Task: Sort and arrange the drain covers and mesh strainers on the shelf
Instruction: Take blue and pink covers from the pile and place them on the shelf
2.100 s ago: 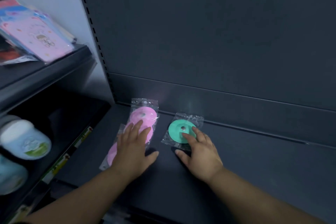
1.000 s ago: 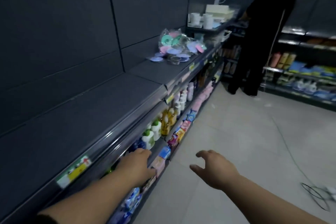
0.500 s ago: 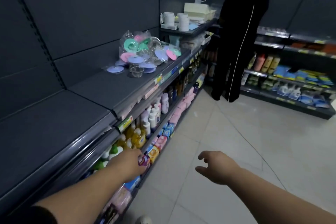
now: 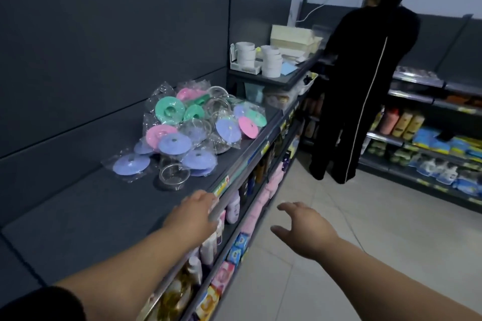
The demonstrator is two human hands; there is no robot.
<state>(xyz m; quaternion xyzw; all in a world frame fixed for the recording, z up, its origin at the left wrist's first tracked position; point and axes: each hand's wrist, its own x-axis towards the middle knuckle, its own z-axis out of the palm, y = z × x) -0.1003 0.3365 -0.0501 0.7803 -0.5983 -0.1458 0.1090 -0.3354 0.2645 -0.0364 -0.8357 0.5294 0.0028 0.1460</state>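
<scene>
left hand (image 4: 194, 212): at the front edge of the shelf (image 4: 91, 216), back of the hand up, fingers loosely bent over the rail, nothing held; cannot tell if it touches the rail
right hand (image 4: 305, 227): in the air over the aisle floor (image 4: 378, 229), fingers spread and slightly curled, empty
drain covers (image 4: 182, 125): bagged discs in green, pink and purple, heaped on the shelf top ahead of both hands, well apart from them
purple cover (image 4: 131, 163): flat in its bag, at the near left edge of the heap
mesh strainer (image 4: 174, 176): loose round strainer on the shelf just beside the purple cover, nearest the left hand
mixed in: more strainers in clear bags inside the heap
lower shelves: bottles (image 4: 233, 207) and packets below the left hand
background: person in black (image 4: 365, 81) at the far shelving, back turned; white cups (image 4: 271, 62) on a raised shelf behind the heap
</scene>
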